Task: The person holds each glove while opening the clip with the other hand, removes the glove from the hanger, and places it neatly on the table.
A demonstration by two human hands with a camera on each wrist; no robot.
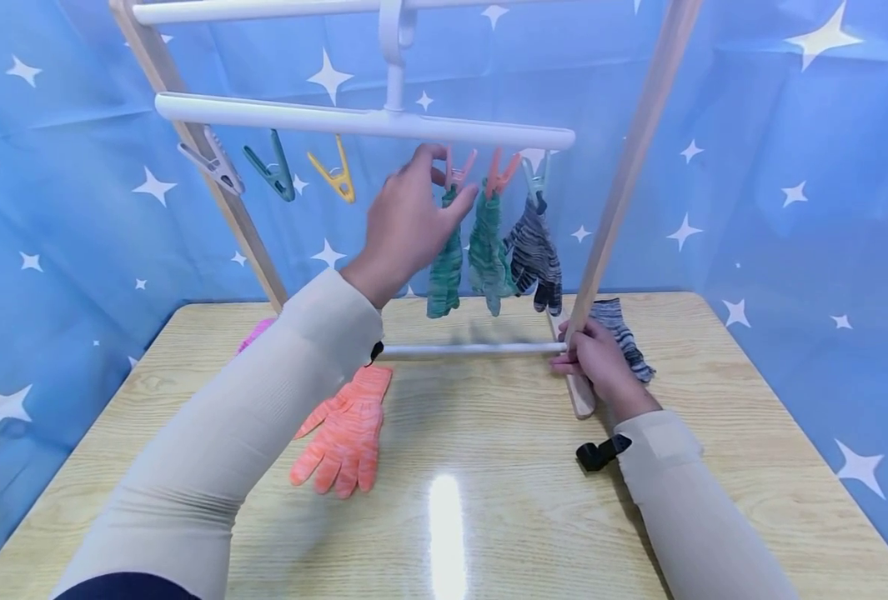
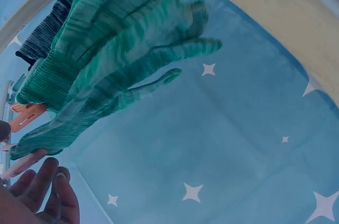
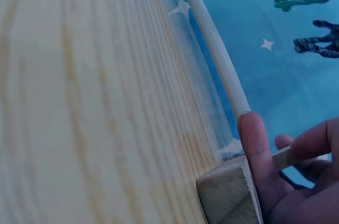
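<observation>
My left hand (image 1: pixel 413 221) is raised under the white hanger (image 1: pixel 368 122), thumb and fingers parted around a pink clothespin (image 1: pixel 459 171). In the left wrist view, the fingers (image 2: pixel 39 189) lie loosely bent beside that clothespin, which clips a green knitted glove (image 2: pixel 53 134). A second green glove (image 1: pixel 491 250) hangs from an orange clothespin (image 1: pixel 500 173), and a dark grey glove (image 1: pixel 537 254) from a pale green one. Low on the right, my right hand (image 1: pixel 601 358) grips the foot of the rack's wooden post (image 1: pixel 624 192), one finger lying against the white crossbar (image 3: pixel 217 49).
Grey, green and yellow clothespins (image 1: pixel 336 171) hang unused on the hanger's left. An orange glove (image 1: pixel 346 433) lies on the wooden table (image 1: pixel 504 483). A magenta item (image 1: pixel 254 335) shows partly behind my left arm, and a grey striped knitted piece (image 1: pixel 624 333) lies behind my right hand.
</observation>
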